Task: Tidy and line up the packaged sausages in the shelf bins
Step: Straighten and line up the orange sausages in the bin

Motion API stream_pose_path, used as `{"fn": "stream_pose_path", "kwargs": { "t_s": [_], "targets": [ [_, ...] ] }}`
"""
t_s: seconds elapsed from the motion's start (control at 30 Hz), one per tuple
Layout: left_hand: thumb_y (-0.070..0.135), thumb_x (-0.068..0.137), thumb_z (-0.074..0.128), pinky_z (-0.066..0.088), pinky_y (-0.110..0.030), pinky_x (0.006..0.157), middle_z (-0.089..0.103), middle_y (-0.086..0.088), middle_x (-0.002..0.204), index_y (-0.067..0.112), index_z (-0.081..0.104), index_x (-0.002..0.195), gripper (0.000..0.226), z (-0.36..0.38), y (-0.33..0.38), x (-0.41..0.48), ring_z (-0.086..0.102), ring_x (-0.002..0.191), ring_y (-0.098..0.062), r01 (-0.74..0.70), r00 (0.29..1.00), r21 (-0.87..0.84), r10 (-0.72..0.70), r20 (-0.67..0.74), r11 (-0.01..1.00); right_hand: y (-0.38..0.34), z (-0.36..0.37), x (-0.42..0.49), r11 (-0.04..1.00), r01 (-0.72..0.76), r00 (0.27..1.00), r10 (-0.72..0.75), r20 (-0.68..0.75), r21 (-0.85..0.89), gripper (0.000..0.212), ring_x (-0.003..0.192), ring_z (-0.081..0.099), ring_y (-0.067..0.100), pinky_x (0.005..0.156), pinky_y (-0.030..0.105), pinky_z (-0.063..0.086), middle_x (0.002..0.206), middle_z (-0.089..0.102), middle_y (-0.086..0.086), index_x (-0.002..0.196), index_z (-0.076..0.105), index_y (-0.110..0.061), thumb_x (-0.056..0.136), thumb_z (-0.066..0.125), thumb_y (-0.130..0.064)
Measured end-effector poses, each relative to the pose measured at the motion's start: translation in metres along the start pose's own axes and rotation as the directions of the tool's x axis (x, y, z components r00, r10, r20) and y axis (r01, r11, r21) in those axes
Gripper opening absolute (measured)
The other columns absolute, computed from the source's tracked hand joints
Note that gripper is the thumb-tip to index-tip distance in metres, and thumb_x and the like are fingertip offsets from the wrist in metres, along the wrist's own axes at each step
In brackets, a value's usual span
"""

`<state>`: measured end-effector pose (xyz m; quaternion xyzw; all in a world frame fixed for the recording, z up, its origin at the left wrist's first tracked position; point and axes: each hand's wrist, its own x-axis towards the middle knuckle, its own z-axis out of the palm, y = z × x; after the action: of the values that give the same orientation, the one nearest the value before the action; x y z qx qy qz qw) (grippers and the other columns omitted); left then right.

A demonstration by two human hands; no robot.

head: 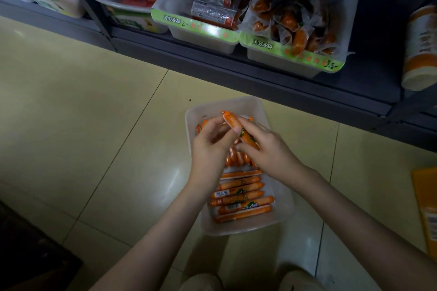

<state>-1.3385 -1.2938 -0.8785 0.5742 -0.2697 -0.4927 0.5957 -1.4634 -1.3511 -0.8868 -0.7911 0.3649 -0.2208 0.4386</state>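
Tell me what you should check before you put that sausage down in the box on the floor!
1. Sausage gripped by left hand and right hand: ok.
2. Box sitting flat on the floor: ok.
3. Near sausages lying side by side: ok.
4. Far sausages tidy: cannot tell, the hands hide them.
5. Free gap for this one: cannot tell.

We see bare forearms [354, 215], bare left hand [209, 149] and right hand [272, 152], pale beige trousers [299, 279] over our knees (dim and blurred)
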Motion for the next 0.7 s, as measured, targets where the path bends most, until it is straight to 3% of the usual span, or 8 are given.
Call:
{"fn": "stream_pose_path", "kwargs": {
  "t_s": [0.13,0.27,0.37,0.43,0.5,0.6,0.67,0.7],
  "targets": [
    [0.005,0.088,0.063,0.054,-0.034,0.077,0.069,-0.007,0.079,0.0,0.062,0.096,0.009,-0.009,0.004,0.027,0.068,0.079,-0.021,0.091,0.981,-0.052,-0.099,-0.168,0.994,0.007,-0.006,0.015,0.97,-0.197,0.964,0.166,0.206,0.141,0.061,0.108,0.059,0.007,0.095,0.023,0.047,0.127,0.058,-0.003,0.129,0.04,-0.042,0.089,0.063,-0.003],
    [0.006,0.089,0.062,0.056,-0.025,0.068,0.059,-0.006,0.074,0.0,0.06,0.091,0.007,-0.03,0.022,0.054,0.064,0.068,-0.014,0.178,0.921,-0.081,-0.195,-0.336,0.981,-0.005,-0.022,0.034,0.923,-0.382,0.907,0.368,0.206,0.031,0.034,0.053,0.056,-0.003,0.054,0.014,0.047,0.074,0.063,-0.007,0.124,0.059,-0.012,0.091,0.061,-0.006],
    [0.014,0.085,0.069,0.056,-0.033,0.081,0.063,-0.007,0.088,0.001,0.058,0.105,0.026,-0.037,0.047,0.053,0.066,0.086,-0.022,0.268,0.85,-0.043,-0.258,-0.459,0.962,-0.035,-0.032,0.052,0.903,-0.429,0.891,0.423,0.165,0.001,0.028,0.049,0.054,-0.003,0.051,0.012,0.045,0.064,0.059,-0.007,0.12,0.062,-0.011,0.092,0.059,-0.007],
    [0.021,0.081,0.073,0.038,-0.037,0.106,0.053,-0.014,0.128,0.001,0.035,0.139,0.071,-0.038,0.075,0.043,0.049,0.122,-0.028,0.327,0.832,0.289,-0.13,-0.539,0.9,-0.065,-0.042,0.063,0.908,-0.418,0.896,0.419,0.149,-0.04,0.025,0.057,0.06,0.005,0.057,0.02,0.05,0.069,0.064,0.001,0.117,0.065,-0.013,0.093,0.058,-0.011],
    [0.021,0.082,0.071,0.019,-0.045,0.113,0.031,-0.02,0.148,0.009,0.022,0.148,0.083,-0.037,0.109,0.025,0.027,0.137,-0.034,0.218,0.915,0.771,0.149,-0.374,0.598,-0.101,-0.055,0.072,0.912,-0.397,0.901,0.408,0.146,-0.099,0.024,0.068,0.066,0.017,0.067,0.032,0.055,0.08,0.07,0.006,0.115,0.067,-0.014,0.093,0.058,-0.014],
    [0.02,0.083,0.055,0.018,-0.057,0.109,0.062,-0.014,0.119,0.014,0.061,0.12,0.037,-0.034,0.167,0.001,0.05,0.123,-0.033,-0.092,0.952,0.996,0.293,0.092,-0.013,-0.163,-0.079,0.083,0.922,-0.357,0.909,0.38,0.174,-0.148,0.025,0.083,0.068,0.024,0.078,0.04,0.054,0.096,0.072,0.008,0.116,0.067,-0.014,0.094,0.057,-0.016],
    [0.017,0.085,0.037,0.034,-0.051,0.104,0.068,-0.008,0.09,0.012,0.066,0.097,0.032,-0.03,0.224,-0.015,0.064,0.097,-0.031,-0.146,0.966,0.984,0.199,0.164,-0.105,-0.207,-0.096,0.088,0.932,-0.308,0.913,0.346,0.215,-0.191,0.025,0.092,0.066,0.021,0.083,0.038,0.053,0.103,0.07,0.006,0.117,0.067,-0.015,0.095,0.055,-0.017],
    [0.015,0.089,0.034,0.039,-0.044,0.1,0.066,-0.008,0.092,0.011,0.063,0.101,0.032,-0.028,0.254,-0.024,0.063,0.095,-0.029,-0.152,0.981,0.983,0.106,0.163,-0.106,-0.23,-0.105,0.09,0.935,-0.277,0.914,0.327,0.239,-0.219,0.025,0.094,0.065,0.02,0.085,0.038,0.052,0.106,0.069,0.005,0.118,0.066,-0.016,0.095,0.054,-0.018]
  ]
}}
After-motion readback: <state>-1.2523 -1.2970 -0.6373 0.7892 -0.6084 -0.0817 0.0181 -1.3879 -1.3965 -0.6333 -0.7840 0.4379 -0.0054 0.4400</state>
